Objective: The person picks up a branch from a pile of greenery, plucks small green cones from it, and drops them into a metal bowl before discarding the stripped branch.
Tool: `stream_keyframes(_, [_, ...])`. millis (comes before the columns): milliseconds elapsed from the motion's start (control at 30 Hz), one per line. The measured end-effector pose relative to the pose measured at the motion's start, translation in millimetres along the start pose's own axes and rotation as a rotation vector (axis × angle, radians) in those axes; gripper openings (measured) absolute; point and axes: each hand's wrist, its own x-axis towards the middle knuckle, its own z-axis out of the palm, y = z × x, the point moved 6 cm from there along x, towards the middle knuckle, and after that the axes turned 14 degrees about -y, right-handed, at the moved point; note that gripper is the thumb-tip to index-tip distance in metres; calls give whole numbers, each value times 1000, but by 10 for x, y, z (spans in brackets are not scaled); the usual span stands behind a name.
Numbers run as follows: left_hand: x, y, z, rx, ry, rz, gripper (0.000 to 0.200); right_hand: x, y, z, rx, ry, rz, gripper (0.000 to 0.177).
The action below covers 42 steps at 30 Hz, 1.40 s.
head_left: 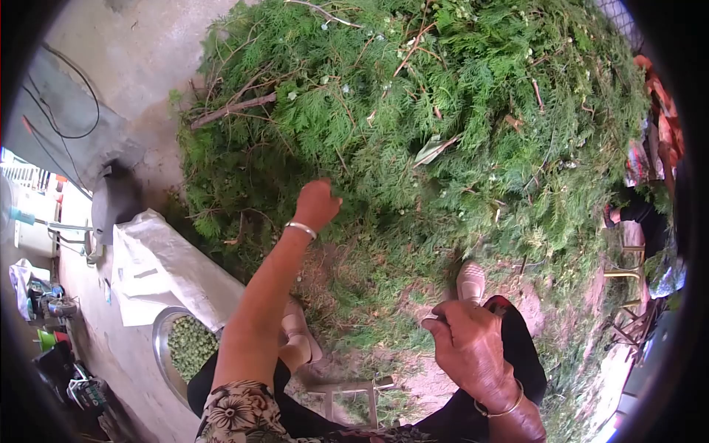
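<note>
A large heap of green conifer branches (458, 111) with feathery foliage and small pale cones fills the floor before me. My left hand (318, 204), a silver bangle at its wrist, reaches to the heap's near edge with fingers curled closed; whatever lies inside them is hidden. Over my right knee, my right hand (473, 336) is held back, away from the heap. Its fingers are folded in and the thumb lies beside them, and I cannot make out anything in the grip. Left of my legs, a metal basin (158, 341) holds many small green cones (190, 345).
A white sack (173, 255) lies between the basin and the heap. Under my knees shows a small stool frame (351, 386). Loose sprigs litter the ground around my pink shoes (470, 282). Another person's dark-clothed leg (636, 210) is at the right edge.
</note>
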Motion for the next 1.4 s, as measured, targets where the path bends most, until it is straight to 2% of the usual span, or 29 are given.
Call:
stream_keyframes(133, [15, 246, -253, 10, 132, 152, 31, 63, -24, 44, -9, -29, -7, 19])
stream_keyframes(200, [23, 487, -441, 43, 187, 205, 39, 90, -30, 75, -11, -57, 11, 17])
stream_keyframes(300, [63, 856, -628, 101, 155, 244, 48, 116, -54, 87, -32, -77, 30, 16])
stream_keyframes(367, [147, 1033, -586, 77, 81, 283, 54, 128, -108, 84, -47, -120, 22, 17])
stream_keyframes(433, [203, 1262, -480, 56, 72, 343, 58, 97, -109, 86, -48, -60, 1, 19])
stream_keyframes(600, [395, 2052, -106, -32, -96, 454, 65, 3, -90, 1, -7, 4, -44, 21])
stream_keyframes(733, [716, 2712, -15, -72, 23, 547, 75, -115, -76, -204, 15, 56, -52, 23])
stream_keyframes(867, [1240, 3160, -162, -211, 149, 493, 86, -242, -23, -227, 100, 65, -67, 22])
stream_keyframes(1033, [1729, 3445, -565, -216, 277, 356, 103, -222, 79, -221, 215, 42, 9, 18])
stream_keyframes(1067, [1792, 3450, -667, -196, 316, 297, 109, -232, 83, -364, 307, 120, -50, 17])
stream_keyframes(1100, [1867, 3423, -727, -262, 269, 240, 116, -226, 85, -373, 305, 122, -52, 17])
stream_keyframes(1167, [2125, 3307, -597, -593, 208, 280, 119, -216, 103, -392, 312, 133, -34, 17])
stream_keyframes(1233, [2337, 3313, -140, -924, -23, 214, 121, -211, 114, -401, 313, 139, -22, 16])
stream_keyframes(1267, [2148, 3411, -133, -623, -29, -26, 125, -209, 119, -402, 314, 139, -15, 16])
stream_keyframes(1300, [2217, 3342, -59, -412, 104, 1, 101, -206, 129, -399, 316, 136, -2, 16])
stream_keyframes(1367, [2319, 3303, -1, -283, -89, 24, 63, -202, 151, -391, 317, 132, 26, 15])
stream_keyframes(1400, [2286, 3316, -77, -269, 42, 52, 31, -202, 160, -391, 317, 134, 37, 15])
